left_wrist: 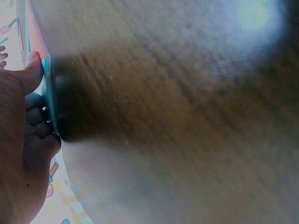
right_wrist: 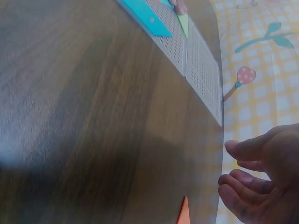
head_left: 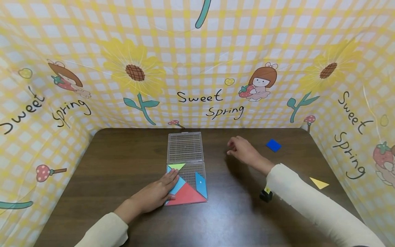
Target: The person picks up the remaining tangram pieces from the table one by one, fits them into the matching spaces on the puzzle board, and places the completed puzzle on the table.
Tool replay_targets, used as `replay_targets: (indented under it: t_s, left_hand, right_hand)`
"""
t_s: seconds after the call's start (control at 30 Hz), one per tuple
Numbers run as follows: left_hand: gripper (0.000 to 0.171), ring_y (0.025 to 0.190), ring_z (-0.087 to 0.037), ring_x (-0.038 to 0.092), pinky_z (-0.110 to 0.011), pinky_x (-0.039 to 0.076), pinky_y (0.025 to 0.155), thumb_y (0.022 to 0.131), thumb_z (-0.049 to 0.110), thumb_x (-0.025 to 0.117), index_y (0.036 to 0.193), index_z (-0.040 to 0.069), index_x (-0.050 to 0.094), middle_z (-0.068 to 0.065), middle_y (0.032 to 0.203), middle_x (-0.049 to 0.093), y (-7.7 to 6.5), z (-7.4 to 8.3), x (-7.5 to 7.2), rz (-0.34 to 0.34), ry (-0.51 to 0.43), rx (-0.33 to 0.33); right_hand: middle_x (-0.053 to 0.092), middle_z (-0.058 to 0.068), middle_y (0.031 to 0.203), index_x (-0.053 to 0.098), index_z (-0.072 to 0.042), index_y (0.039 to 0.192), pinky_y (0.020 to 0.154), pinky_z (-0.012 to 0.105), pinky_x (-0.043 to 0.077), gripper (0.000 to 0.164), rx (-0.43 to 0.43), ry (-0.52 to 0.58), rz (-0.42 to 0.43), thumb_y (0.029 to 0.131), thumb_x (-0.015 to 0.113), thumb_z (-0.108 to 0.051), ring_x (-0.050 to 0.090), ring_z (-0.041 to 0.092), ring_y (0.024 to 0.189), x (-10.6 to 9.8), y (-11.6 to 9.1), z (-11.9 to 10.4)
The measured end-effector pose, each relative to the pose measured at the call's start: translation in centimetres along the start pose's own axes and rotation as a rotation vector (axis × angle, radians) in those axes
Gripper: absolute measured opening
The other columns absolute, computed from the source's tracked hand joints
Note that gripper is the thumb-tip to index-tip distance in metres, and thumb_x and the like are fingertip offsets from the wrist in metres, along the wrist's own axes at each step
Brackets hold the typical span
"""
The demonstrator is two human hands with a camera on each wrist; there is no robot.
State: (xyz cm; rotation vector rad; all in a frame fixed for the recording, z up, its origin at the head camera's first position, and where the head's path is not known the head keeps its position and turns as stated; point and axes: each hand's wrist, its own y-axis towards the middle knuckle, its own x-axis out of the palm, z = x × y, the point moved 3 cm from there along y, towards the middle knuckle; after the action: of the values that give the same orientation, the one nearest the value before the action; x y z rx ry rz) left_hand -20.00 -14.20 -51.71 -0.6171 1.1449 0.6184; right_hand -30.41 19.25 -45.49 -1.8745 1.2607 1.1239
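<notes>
My left hand (head_left: 157, 192) lies over the lower half of an open clear plastic case (head_left: 185, 147). Its fingers rest on the tangram pieces inside, and in the left wrist view the thumb (left_wrist: 32, 70) touches the case's near edge. Under and around the hand are a red triangle (head_left: 186, 195), a light blue piece (head_left: 179, 186) partly covered, and a green triangle (head_left: 176, 166). A blue parallelogram (head_left: 200, 184) sits at the case's right side. To the right, my right hand (head_left: 242, 150) hovers above the table with bent fingers, holding nothing. Near it lies an orange piece (right_wrist: 184, 213), hidden in the head view.
A dark blue square (head_left: 273, 145) lies at the back right of the wooden table (head_left: 123, 154). A yellow triangle (head_left: 319, 183) is near the right edge, beyond the right forearm. Patterned yellow checked cloth (head_left: 197, 61) encloses the back and sides.
</notes>
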Motion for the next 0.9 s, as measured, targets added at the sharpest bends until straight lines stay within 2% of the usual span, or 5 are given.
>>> replay_targets:
  t_s: [0.23, 0.63, 0.9]
  left_hand:
    - [0.072, 0.150, -0.023, 0.010, -0.042, 0.027, 0.116, 0.098, 0.047, 0.048, 0.152, 0.008, 0.022, -0.007, 0.162, 0.013, 0.1, -0.1, 0.1, 0.006, 0.009, 0.007]
    - [0.072, 0.150, -0.024, 0.011, -0.043, 0.028, 0.116, 0.098, 0.046, 0.049, 0.152, 0.007, 0.023, -0.007, 0.162, 0.013, 0.0, -0.1, 0.0, 0.006, -0.010, -0.001]
    - [0.071, 0.150, -0.024, 0.012, -0.042, 0.028, 0.116, 0.098, 0.046, 0.049, 0.152, 0.007, 0.023, -0.007, 0.162, 0.014, 0.0, -0.1, 0.0, 0.011, -0.002, 0.004]
  right_hand:
    - [0.058, 0.013, 0.107, 0.059, 0.000, 0.114, 0.082, 0.038, 0.055, 0.033, 0.020, -0.023, 0.002, 0.089, 0.070, -0.017, 0.063, 0.025, 0.095, -0.5, 0.0, 1.1]
    - [0.057, 0.019, 0.110, 0.058, 0.002, 0.114, 0.082, 0.043, 0.054, 0.031, 0.075, -0.058, 0.030, 0.090, 0.068, -0.015, 0.061, 0.032, 0.099, -1.7, -0.4, 4.0]
    - [0.053, 0.019, 0.115, 0.055, 0.002, 0.120, 0.083, 0.044, 0.052, 0.035, 0.132, -0.097, 0.009, 0.093, 0.065, -0.017, 0.058, 0.033, 0.103, -2.7, -0.6, 5.3]
